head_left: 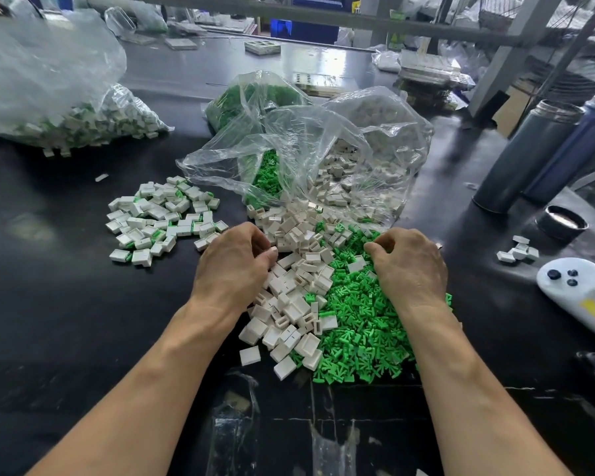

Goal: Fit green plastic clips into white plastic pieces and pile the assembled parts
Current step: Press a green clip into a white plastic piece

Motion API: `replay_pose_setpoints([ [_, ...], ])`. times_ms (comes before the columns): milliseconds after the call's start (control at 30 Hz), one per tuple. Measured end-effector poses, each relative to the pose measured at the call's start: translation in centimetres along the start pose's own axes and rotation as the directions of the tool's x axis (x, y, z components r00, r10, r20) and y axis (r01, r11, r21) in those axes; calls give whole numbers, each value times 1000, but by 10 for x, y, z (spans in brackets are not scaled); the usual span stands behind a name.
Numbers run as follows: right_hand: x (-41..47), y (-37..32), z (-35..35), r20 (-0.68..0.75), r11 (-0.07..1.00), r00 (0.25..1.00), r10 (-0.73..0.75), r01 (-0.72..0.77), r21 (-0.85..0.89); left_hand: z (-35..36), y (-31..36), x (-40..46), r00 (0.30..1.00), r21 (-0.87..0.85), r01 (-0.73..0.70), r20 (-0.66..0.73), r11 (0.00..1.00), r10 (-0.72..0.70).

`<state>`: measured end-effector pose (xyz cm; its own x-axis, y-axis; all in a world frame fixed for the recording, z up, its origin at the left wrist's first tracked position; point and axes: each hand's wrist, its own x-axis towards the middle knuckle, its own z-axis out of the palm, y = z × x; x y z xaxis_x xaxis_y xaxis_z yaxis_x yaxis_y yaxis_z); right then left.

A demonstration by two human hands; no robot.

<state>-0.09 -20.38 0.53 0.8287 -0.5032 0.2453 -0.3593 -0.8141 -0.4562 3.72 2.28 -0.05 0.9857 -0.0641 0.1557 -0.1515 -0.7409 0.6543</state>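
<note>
Left hand (236,261) palm-down over the loose heap of small white rectangular plastic pieces (291,293), fingers curled and pressed together, tips pinching one white piece at the heap's left edge; its long axis not readable under the fingertips. Right hand (409,266) palm-down on the spread of bright green pronged plastic clips (358,324), fingers curled inward, thumb and forefinger closed together at the clips' far edge; whether a clip sits between them cannot be told. Between the two sets of fingertips, white pieces lying every way, some slotted mouths up, some flat glossy faces up, no common direction. Below the right wrist, green clips jumbled, prongs pointing all ways. Left of the left fingers, apart from them, a flat pile of assembled white-and-green parts (164,218) on the black glossy table (49,321). Beyond both sets of fingertips, a crinkled clear plastic bag (306,159) lying open, spilling white pieces and green clips toward the hands. Far left, another clear bag of assembled parts (66,111).
</note>
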Motion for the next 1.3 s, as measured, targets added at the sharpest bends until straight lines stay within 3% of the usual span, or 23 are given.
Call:
replay_pose_setpoints([
  [100,-1,-1,-2,-10,993,1000,14,-13,117,0,1,-2,998,-46,-36,-43,998,34],
  [200,-6,-5,-4,10,931,1000,0,-3,365,-2,5,-4,991,-161,-119,-79,980,107],
  [300,-16,-12,-6,14,782,999,-36,19,623,-4,14,-9,988,-403,-152,-54,902,143],
  [400,-23,-20,-9,87,568,994,-70,-32,822,-5,24,-15,989,-597,-119,3,794,150],
  [500,-28,-28,-10,143,359,978,-150,-81,930,-5,29,-18,988,-706,-69,50,705,148],
  [567,-30,-31,-11,175,295,963,-203,-110,949,-4,30,-19,986,-741,-53,67,669,152],
  [767,-33,-31,-11,190,304,946,-263,-106,947,-4,30,-18,982,-779,-39,84,625,167],
  [1000,-37,-35,-10,134,299,955,-264,-51,953,-5,29,-20,974,-735,-78,88,673,209],
  [1300,-40,-37,-6,144,378,958,-249,-41,925,-4,29,-19,977,-755,-72,79,652,199],
])
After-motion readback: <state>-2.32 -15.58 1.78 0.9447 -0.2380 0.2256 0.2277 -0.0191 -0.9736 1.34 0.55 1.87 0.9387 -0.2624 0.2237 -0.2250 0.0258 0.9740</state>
